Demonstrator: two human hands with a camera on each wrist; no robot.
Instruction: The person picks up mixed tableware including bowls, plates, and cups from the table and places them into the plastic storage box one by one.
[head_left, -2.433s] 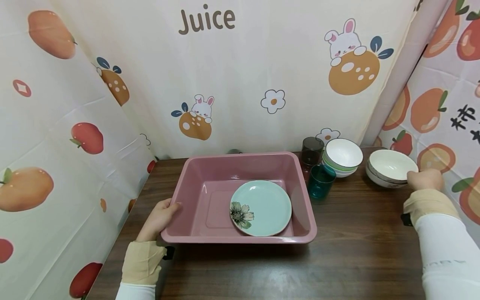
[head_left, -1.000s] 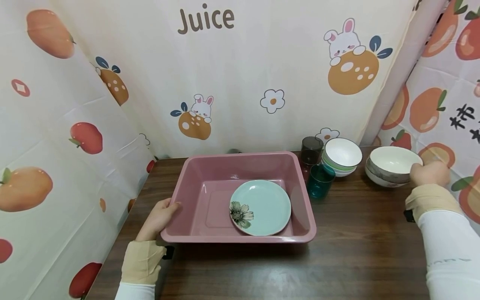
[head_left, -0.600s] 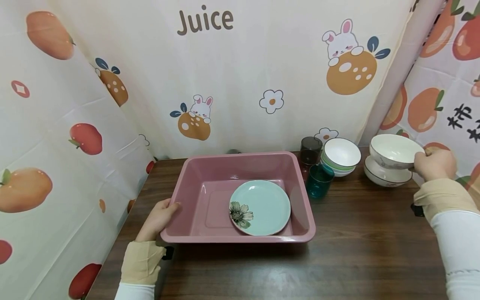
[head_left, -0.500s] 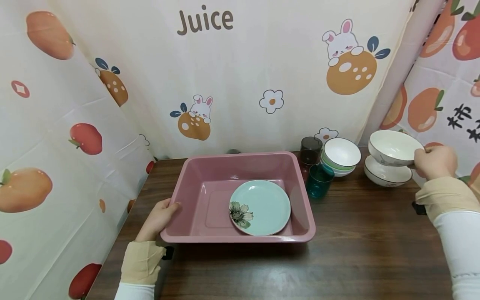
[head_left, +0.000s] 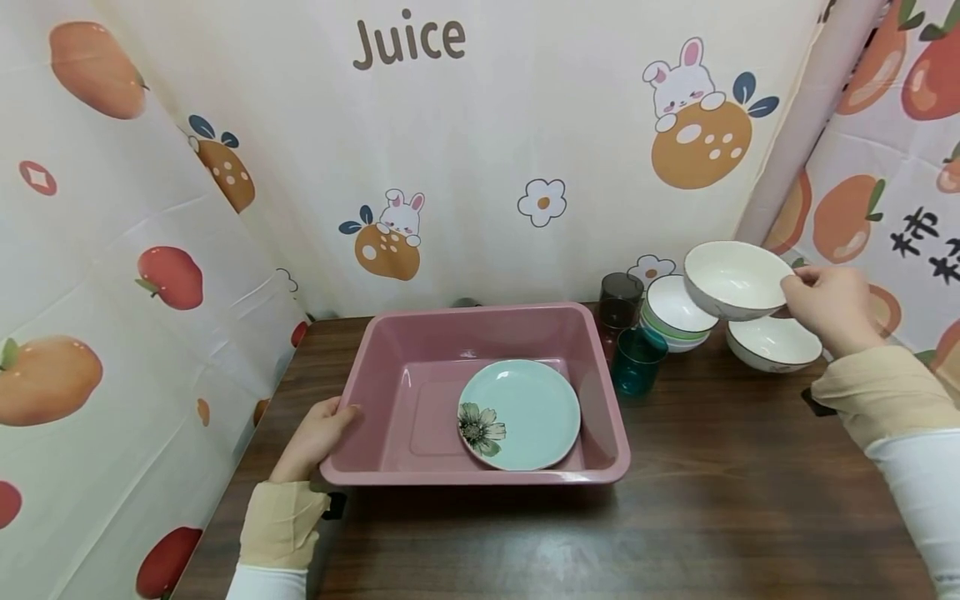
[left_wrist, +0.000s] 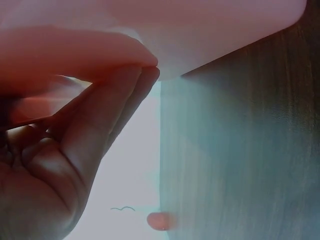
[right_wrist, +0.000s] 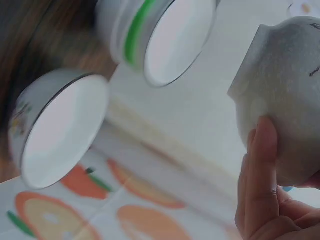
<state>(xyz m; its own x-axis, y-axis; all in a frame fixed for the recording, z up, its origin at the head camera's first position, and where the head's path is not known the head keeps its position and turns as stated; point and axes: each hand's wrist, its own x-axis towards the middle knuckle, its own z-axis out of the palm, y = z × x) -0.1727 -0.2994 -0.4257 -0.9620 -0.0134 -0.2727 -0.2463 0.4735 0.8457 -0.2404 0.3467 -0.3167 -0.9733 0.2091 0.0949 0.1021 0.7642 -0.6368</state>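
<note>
A white bowl [head_left: 735, 279] hangs in the air at the right of the head view, my right hand [head_left: 832, 307] pinching its right rim. In the right wrist view the fingers [right_wrist: 262, 165] lie against the outside of this bowl [right_wrist: 285, 95]. Below it a second white bowl [head_left: 776, 343] sits on the table. My left hand [head_left: 321, 435] grips the left rim of a pink basin [head_left: 420, 400], thumb inside. A pale green plate [head_left: 528, 417] with a printed flower lies in the basin. The left wrist view shows fingers [left_wrist: 105, 110] under the basin's edge.
Beside the basin's right edge stand a dark glass [head_left: 621, 298] and a teal glass [head_left: 637, 362]. Stacked bowls [head_left: 678, 308], one with a green band, stand behind them. Printed curtains [head_left: 465, 150] enclose the wooden table [head_left: 697, 500] at the back and sides.
My right hand has lifted the upper bowl off the lower one and carried it up and to the left, partly over the stacked bowls. The left hand and basin have stayed put.
</note>
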